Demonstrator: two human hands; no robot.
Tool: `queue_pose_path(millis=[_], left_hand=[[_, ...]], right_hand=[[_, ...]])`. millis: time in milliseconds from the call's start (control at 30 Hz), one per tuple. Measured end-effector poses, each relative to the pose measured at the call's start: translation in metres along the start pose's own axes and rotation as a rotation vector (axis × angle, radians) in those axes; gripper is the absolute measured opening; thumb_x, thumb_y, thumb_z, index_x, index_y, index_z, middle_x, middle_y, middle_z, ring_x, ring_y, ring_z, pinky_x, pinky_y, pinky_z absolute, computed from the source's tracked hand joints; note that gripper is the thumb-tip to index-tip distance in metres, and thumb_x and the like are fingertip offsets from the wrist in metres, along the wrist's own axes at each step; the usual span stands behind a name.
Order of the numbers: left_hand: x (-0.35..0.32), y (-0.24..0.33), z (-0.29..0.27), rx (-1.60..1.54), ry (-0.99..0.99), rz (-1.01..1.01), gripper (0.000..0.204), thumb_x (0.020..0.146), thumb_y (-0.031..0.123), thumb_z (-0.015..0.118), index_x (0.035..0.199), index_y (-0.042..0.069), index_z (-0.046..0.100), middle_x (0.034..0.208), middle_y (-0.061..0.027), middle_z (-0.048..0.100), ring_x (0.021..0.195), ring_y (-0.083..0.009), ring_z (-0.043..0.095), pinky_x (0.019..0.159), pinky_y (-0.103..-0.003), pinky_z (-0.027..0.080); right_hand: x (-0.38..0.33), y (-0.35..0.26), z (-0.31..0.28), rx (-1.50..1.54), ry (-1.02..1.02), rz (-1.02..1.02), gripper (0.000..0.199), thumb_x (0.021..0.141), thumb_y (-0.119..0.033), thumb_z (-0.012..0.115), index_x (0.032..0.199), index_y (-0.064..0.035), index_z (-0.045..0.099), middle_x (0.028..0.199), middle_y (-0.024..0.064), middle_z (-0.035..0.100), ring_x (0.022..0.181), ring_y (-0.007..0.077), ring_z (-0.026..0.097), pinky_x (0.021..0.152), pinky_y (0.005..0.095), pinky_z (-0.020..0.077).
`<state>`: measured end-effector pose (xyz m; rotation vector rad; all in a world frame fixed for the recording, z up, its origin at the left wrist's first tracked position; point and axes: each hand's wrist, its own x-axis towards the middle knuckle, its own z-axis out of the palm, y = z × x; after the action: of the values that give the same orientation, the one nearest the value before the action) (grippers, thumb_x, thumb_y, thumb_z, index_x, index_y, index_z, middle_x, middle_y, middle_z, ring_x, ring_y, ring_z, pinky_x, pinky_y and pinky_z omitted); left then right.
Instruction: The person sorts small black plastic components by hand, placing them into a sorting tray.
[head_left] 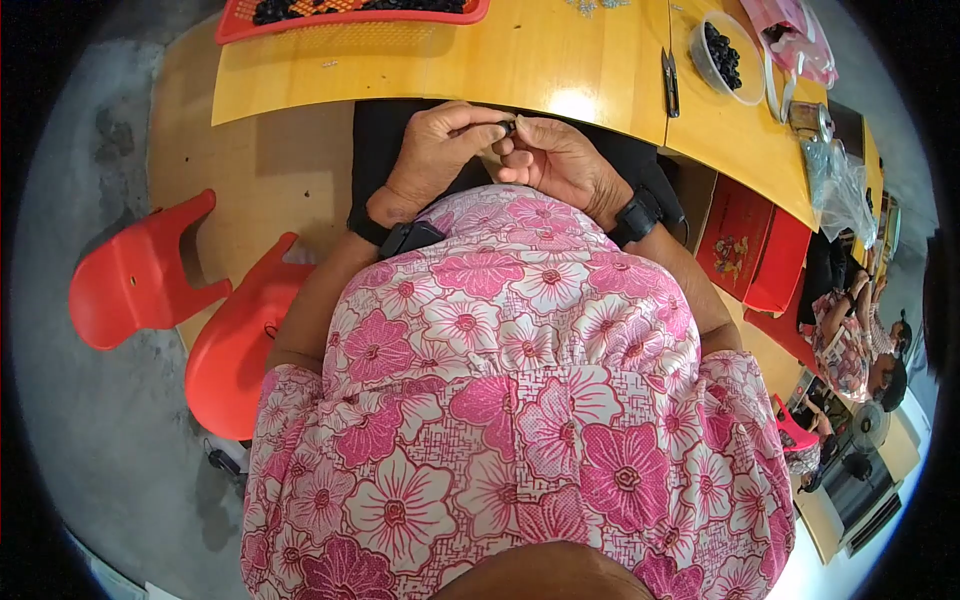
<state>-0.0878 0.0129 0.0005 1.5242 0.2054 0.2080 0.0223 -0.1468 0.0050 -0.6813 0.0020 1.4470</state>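
Left fingers (pixel 478 134): pinching small black piece (pixel 509 128)
Right fingers (pixel 540 132): pinching too, maybe to keep it still
Piece: just off counter (pixel 580 75)'s near edge
Red basket (pixel 300 30): far left, holding black bits (pixel 415 5)
Clear tub (pixel 748 97): far right, black bits too, maybe for easy reach

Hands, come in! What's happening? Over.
Bare left hand, bare right hand: both pinching small black piece. Fingers partly hide it. Slim black tool apart, on yellow wooden table.

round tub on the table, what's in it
Inside the round tub is a heap of small black pieces, with some pale bare tub showing beside them. Whatever lies beneath the heap's top layer is covered and cannot be seen.
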Motion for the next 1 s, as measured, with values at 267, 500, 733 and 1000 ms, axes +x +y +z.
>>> queue_pose_path(millis=[267,500,733,1000], left_hand=[[0.000,0.002,0.001,-0.210,-0.020,-0.116,0.024,0.091,0.007,0.051,0.110,-0.003,0.062,0.094,-0.0064,0.067,0.078,-0.0089,0.061,0.071,-0.022,0.050],[0.000,-0.004,0.004,-0.153,0.019,-0.107,0.022,0.087,0.008,0.059,0.106,-0.002,0.064,0.091,-0.0056,0.066,0.081,-0.0088,0.060,0.073,-0.022,0.049],[0.002,-0.007,0.000,-0.061,0.002,-0.078,0.019,0.084,0.007,0.062,0.101,-0.002,0.064,0.089,-0.0043,0.066,0.078,-0.0076,0.058,0.071,-0.022,0.047],[0.001,-0.007,-0.002,-0.084,-0.026,-0.098,0.019,0.085,0.008,0.063,0.102,-0.002,0.062,0.087,-0.0020,0.063,0.073,-0.0059,0.054,0.065,-0.019,0.046]], right_hand=[[0.003,0.001,-0.005,0.069,-0.020,0.002,0.028,0.093,-0.022,0.053,0.108,0.0011,0.056,0.089,0.0073,0.061,0.081,0.0168,0.063,0.077,0.0349,0.0561],[0.003,0.000,-0.007,0.073,-0.039,-0.005,0.025,0.093,-0.021,0.054,0.107,0.0000,0.057,0.089,0.0068,0.061,0.081,0.0166,0.063,0.076,0.0340,0.0563],[0.003,-0.001,-0.005,0.022,0.001,0.009,0.027,0.091,-0.022,0.056,0.106,-0.0002,0.057,0.089,0.0062,0.062,0.077,0.0147,0.062,0.073,0.0338,0.0566],[-0.004,-0.005,0.010,-0.253,0.238,-0.066,0.023,0.089,-0.021,0.060,0.093,0.0013,0.061,0.076,0.0047,0.060,0.063,0.0098,0.056,0.063,0.0256,0.0540]])
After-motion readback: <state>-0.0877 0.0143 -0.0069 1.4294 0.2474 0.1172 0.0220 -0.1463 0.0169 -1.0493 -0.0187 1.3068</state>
